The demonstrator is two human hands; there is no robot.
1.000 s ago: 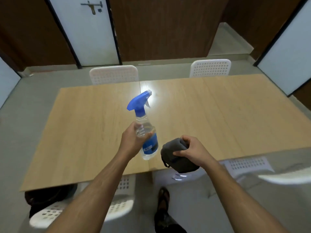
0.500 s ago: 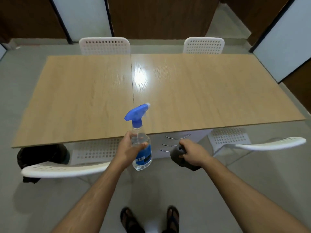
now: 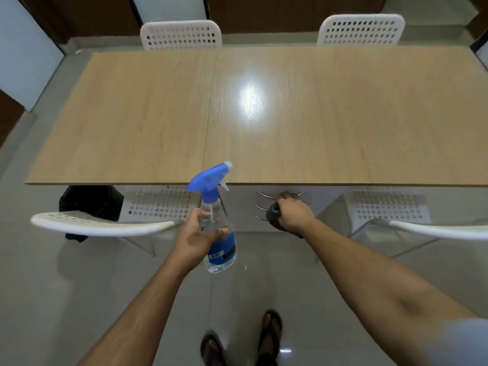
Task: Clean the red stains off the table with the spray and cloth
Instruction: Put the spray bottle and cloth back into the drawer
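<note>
My left hand (image 3: 196, 237) grips a clear spray bottle (image 3: 217, 233) with a blue trigger head and blue label, held upright in front of the table's near edge. My right hand (image 3: 291, 213) grips a dark grey cloth (image 3: 273, 215), bunched up and mostly hidden under the fingers. The long light wooden table (image 3: 148, 114) stretches across the view beyond both hands. No red stain shows on its top; a bright glare sits near the middle.
Two white perforated chairs stand at the near side, one on the left (image 3: 105, 223) and one on the right (image 3: 435, 228), and two more at the far side (image 3: 181, 35). A black bag (image 3: 91, 204) sits on the floor under the left chair. My sandalled feet (image 3: 240, 339) are below.
The view has pulled back and tilted down: both hands, once over the table's edge, now hang in front of it above the floor, with the same holds on bottle and cloth.
</note>
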